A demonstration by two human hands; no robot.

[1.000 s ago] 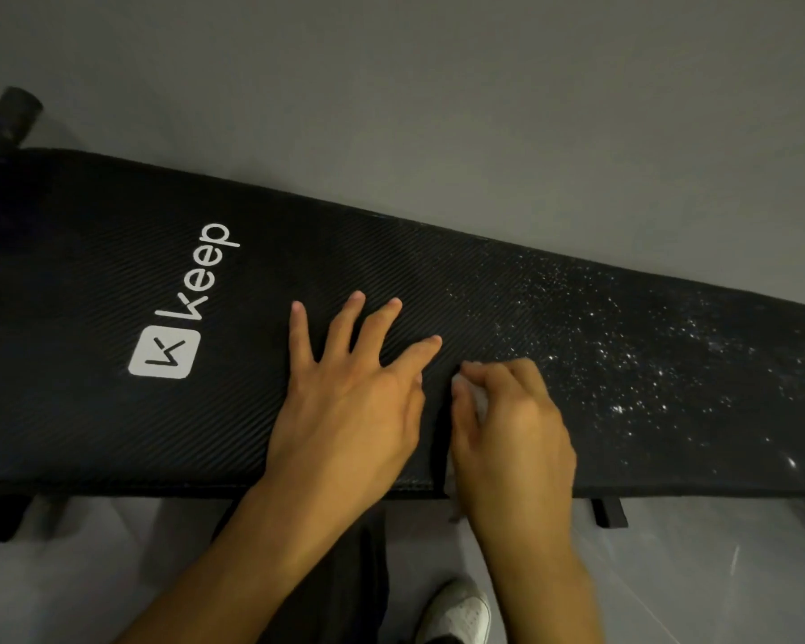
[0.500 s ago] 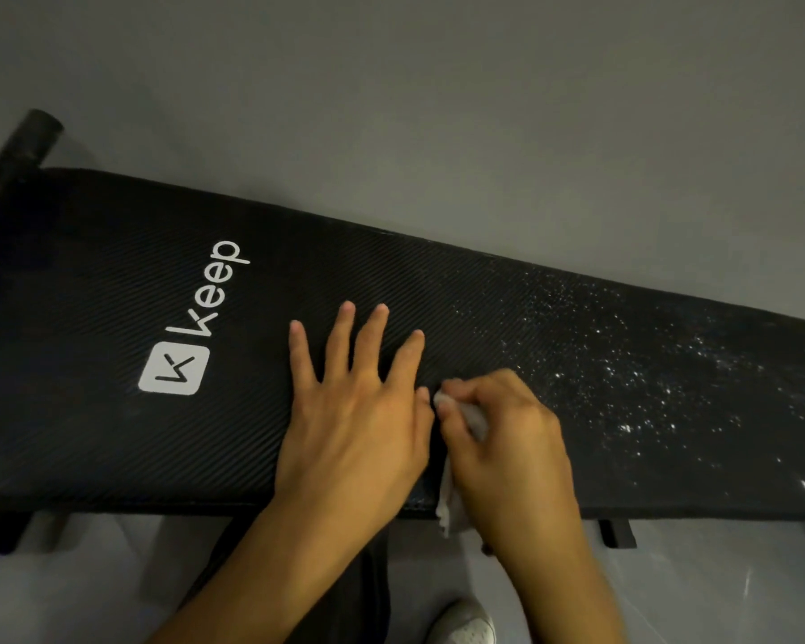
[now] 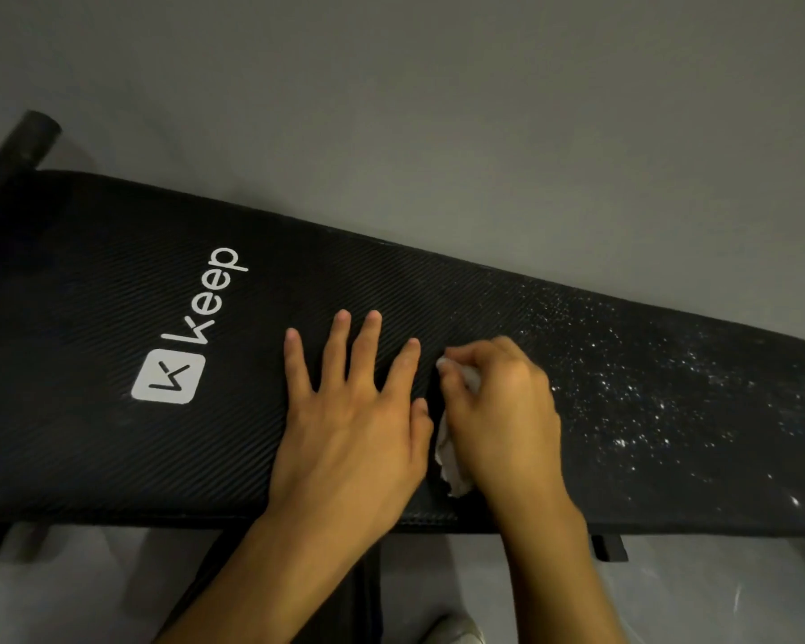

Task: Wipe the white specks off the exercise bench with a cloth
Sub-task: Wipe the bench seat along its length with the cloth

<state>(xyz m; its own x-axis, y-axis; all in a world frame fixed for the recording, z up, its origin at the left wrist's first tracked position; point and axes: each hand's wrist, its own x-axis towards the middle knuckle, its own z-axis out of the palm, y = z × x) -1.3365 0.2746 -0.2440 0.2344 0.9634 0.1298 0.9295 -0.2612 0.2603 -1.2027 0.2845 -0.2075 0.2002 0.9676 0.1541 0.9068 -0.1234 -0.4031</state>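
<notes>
Since the white specks [image 3: 633,392] lie thick over the right-hand stretch of the exercise bench [image 3: 89,295], from just beside the right hand [image 3: 503,411] out to the far end, most of the wiping looks to be ahead. The right hand's fingers are curled round a crumpled white cloth [image 3: 451,462], bunched under the palm with a tail poking toward the near edge. The cloth is pressed onto the black ribbed pad near the middle of its length. The left hand [image 3: 349,425] lies flat just beside it, fingers [image 3: 368,337] straight and spread, holding nothing, bracing the pad to the right of the white Keep logo [image 3: 168,376]. To do this stroke well, drive the cloth rightward through the speckled patch in overlapping passes. Work from the far edge to the near edge and push the debris off the end, not back over the clean stretch by the logo. The diagonal ribbing probably traps grains, so firm pressure along the grooves should lift more than a light skim. Bunched this small, the cloth covers little and may only scatter specks, so opening it to a broader flat face would help. The left hand is best planted on the clean side, clear of the grit.
</notes>
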